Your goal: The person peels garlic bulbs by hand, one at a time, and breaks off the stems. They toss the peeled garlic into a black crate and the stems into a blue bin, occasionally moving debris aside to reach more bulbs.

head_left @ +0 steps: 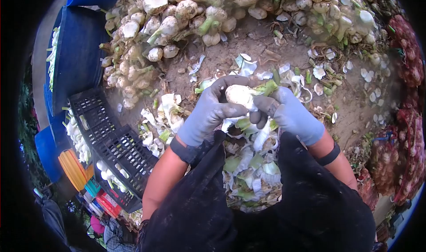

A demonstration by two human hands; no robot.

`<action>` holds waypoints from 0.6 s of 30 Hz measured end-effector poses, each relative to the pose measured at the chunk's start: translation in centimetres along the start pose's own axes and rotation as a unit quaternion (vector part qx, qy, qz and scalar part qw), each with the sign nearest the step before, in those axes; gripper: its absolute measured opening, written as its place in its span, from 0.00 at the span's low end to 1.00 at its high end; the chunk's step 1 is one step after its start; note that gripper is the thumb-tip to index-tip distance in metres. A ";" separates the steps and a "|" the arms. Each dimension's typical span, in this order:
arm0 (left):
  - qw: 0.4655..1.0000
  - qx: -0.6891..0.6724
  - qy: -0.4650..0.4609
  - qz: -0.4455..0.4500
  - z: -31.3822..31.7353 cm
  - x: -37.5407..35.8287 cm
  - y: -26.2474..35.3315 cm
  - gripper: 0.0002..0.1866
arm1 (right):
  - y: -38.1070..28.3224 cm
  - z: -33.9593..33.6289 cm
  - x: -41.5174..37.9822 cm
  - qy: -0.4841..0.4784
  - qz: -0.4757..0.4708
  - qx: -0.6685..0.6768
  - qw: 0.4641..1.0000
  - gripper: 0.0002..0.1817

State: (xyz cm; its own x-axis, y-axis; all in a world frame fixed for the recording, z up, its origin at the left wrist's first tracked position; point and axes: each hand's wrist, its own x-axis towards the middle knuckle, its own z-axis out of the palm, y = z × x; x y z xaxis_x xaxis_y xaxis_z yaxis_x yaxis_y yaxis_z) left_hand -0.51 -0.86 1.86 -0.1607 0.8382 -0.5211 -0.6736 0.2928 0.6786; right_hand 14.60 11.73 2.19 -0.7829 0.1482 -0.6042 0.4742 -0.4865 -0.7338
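Head view: left hand (208, 108) clamped round garlic bulb (238, 95), seemingly steadying it; right hand (290, 117) clamped at its stalk (266, 88); crates (126, 152) by ground's (262, 48) left edge.

Look beyond the grey-gloved left hand (212, 112) and grey-gloved right hand (293, 116): a lane of bare brown earth (242, 38) opens over low pale peelings (247, 68), until the tall heap of whitish bulbs (186, 12) blocks it! Left, black slotted plastic crates (128, 148) and a blue plastic wall (82, 52) bar the way; right, there's passage, up to bulging red mesh sacks (408, 150).
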 end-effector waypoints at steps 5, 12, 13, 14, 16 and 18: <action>0.986 0.142 0.067 0.051 -1.1 0.6 -0.9 0.30 | 0.9 0.2 0.2 0.037 -0.060 0.060 0.996 0.13; 0.835 0.507 0.104 0.187 -0.6 0.4 -2.2 0.28 | 3.0 0.2 1.9 0.161 -0.019 -0.181 0.970 0.10; 0.835 0.506 0.106 0.187 -0.8 0.4 -2.4 0.28 | 3.0 0.3 1.9 0.160 -0.019 -0.181 0.970 0.10; 0.829 0.509 0.103 0.210 -1.2 0.6 -2.6 0.28 | 3.1 0.4 1.8 0.180 -0.069 -0.268 0.944 0.09; 0.822 0.511 0.097 0.231 -1.2 0.6 -2.8 0.28 | 3.3 0.6 1.8 0.200 -0.116 -0.351 0.908 0.08; 0.964 0.225 0.109 0.089 -0.7 0.3 -2.7 0.30 | 3.3 0.5 1.9 0.212 -0.144 -0.423 0.869 0.07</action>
State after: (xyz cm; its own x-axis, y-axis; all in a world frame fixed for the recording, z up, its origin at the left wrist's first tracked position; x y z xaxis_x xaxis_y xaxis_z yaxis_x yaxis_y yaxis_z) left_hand 0.76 -1.74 -0.48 -0.4262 0.7909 -0.4391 -0.2482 0.3645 0.8975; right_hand 14.44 10.00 -1.22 -0.7841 0.5504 -0.2868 0.5507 0.4041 -0.7304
